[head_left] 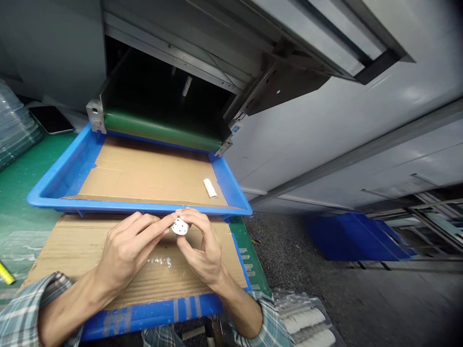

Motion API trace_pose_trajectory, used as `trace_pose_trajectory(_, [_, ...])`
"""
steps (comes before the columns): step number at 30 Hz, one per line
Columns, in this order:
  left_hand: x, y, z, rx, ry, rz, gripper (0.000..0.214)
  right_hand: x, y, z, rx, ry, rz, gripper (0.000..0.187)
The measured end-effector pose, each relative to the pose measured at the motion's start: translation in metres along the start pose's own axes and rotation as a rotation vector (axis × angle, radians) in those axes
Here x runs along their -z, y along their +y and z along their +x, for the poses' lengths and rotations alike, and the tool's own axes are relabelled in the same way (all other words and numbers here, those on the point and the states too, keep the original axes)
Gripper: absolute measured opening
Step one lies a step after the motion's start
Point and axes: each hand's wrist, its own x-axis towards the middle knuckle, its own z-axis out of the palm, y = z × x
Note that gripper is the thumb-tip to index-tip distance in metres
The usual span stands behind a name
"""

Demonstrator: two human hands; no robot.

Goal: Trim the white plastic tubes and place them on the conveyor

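My left hand [128,246] and my right hand [200,248] meet over a cardboard sheet [72,241] on the bench. Together they pinch a small white round plastic part [180,226] with holes in its face. The fingers of both hands are closed on it. A white cylindrical part [210,188] lies in the blue tray [54,178] just beyond my hands, on the tray's cardboard liner. Tiny white bits [159,261] lie on the cardboard under my hands.
A green conveyor belt [159,130] comes out of a grey machine above the tray. A phone [51,119] lies at the back left on the green mat, next to stacked clear trays [14,125]. White parts in clear packaging [307,323] and a blue bin [356,236] sit at the lower right.
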Motion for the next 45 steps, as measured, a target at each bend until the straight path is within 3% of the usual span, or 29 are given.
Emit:
trace_pose_trajectory(17, [-0.001,-0.002,0.002,0.044,0.014,-0.171,0.038,0.004,-0.001,0.004,0.056,-0.028,-0.051,0.051])
trace_pose_trajectory(29, [0.0,0.002,0.003,0.11,0.054,-0.171,0.03,0.005,-0.005,0.004,-0.051,-0.044,0.046,0.048])
trace_pose_trajectory(33, [0.0,0.004,0.002,0.204,-0.013,-0.375,0.04,0.003,-0.005,0.0,-0.072,-0.095,0.14,0.049])
trace_pose_trajectory(37, [0.002,0.008,0.001,0.351,-0.156,-0.613,0.043,0.001,-0.005,-0.006,-0.14,-0.133,0.334,0.078])
trace_pose_trajectory(40, [0.005,0.01,0.005,0.431,-0.229,-0.691,0.033,0.003,-0.004,-0.006,-0.099,-0.166,0.368,0.089])
trace_pose_trajectory(43, [0.008,0.011,0.009,0.435,-0.225,-0.778,0.021,0.007,-0.003,-0.003,-0.014,-0.222,0.294,0.089])
trace_pose_trajectory(45, [0.008,0.01,0.009,0.381,-0.195,-0.809,0.019,0.009,-0.003,-0.001,-0.062,-0.211,0.302,0.084])
